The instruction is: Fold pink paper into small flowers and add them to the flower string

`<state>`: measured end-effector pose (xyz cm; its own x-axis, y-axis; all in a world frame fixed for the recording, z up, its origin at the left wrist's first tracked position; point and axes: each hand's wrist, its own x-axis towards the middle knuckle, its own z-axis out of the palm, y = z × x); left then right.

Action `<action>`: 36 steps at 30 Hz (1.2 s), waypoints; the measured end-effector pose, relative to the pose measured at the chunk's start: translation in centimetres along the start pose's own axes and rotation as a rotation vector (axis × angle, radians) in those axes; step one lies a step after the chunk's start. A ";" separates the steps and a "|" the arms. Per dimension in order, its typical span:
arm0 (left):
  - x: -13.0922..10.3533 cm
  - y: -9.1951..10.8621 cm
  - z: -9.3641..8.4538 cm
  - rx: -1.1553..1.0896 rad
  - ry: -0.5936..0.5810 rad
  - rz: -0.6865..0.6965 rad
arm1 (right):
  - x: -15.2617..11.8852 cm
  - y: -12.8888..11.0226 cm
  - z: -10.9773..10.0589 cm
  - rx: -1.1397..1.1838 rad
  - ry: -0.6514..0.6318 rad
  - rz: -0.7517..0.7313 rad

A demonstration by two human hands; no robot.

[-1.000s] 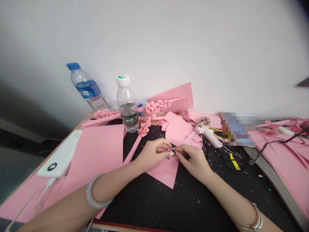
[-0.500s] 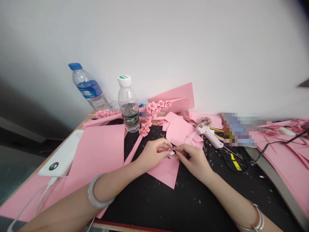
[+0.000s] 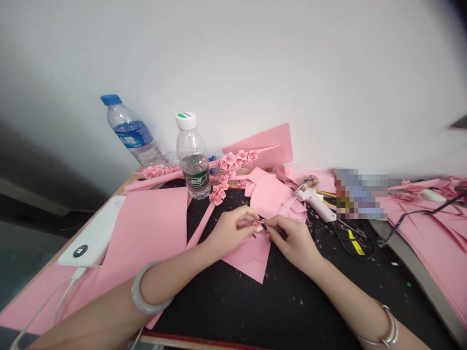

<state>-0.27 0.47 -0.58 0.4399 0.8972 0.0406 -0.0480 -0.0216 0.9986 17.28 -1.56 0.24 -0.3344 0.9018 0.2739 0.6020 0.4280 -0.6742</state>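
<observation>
Between my fingertips is a small pink paper flower (image 3: 259, 224), partly hidden by the fingers. My left hand (image 3: 233, 228) pinches it from the left. From the right, my right hand (image 3: 292, 238) grips its other side with thumb and forefinger. Beneath both hands a pink paper sheet (image 3: 250, 260) lies on the black mat (image 3: 284, 311). A rolled pink paper stem (image 3: 200, 226) with folded paper flowers (image 3: 218, 193) along it stretches away behind my left hand. Loose pink paper pieces (image 3: 268, 192) are heaped just beyond my fingers.
A glue gun (image 3: 315, 201) lies beyond my right hand, near a blurred phone-like object (image 3: 359, 194) and a black cable (image 3: 350, 238). Two bottles, one green-labelled (image 3: 193, 160), one blue-capped (image 3: 131, 131), stand at back left. A white power bank (image 3: 91, 233) rests on the left.
Both hands stay in nearly the same place with the paper flower between the fingertips. The fingers have shifted only slightly, and the whole view has moved a little.
</observation>
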 end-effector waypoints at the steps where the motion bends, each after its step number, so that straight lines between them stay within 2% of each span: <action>1: 0.0 0.1 0.0 0.013 0.001 0.005 | 0.0 0.0 0.0 0.000 0.005 -0.001; 24: -0.1 0.2 0.0 0.198 0.036 0.074 | -0.1 0.0 0.0 -0.021 -0.004 0.012; 36: -0.1 0.0 0.1 0.177 0.030 0.081 | -0.3 0.1 0.3 -0.007 0.005 0.030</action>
<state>-0.24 0.31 -0.53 0.4143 0.9019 0.1224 0.0771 -0.1687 0.9826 17.27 -1.76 -0.11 -0.3123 0.9146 0.2569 0.6165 0.4008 -0.6777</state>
